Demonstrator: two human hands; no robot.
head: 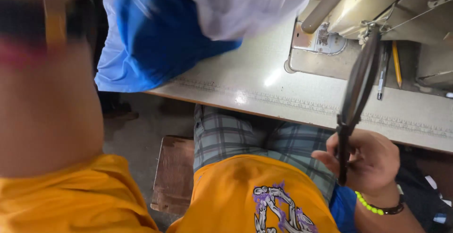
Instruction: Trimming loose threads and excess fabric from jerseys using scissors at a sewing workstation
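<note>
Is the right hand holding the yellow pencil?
No, the right hand grips the black scissors, while the yellow pencil lies on the table beside the sewing machine.

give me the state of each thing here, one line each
right hand: closed around the scissors' handles
scissors: blades shut, pointing up
left hand: out of view, only the raised arm shows
blue cloth: bunched, hanging over the table edge
white cloth: crumpled on top of the blue cloth, blurred
pencil: lying flat by the sewing machine
pen: lying flat beside the pencil
</note>
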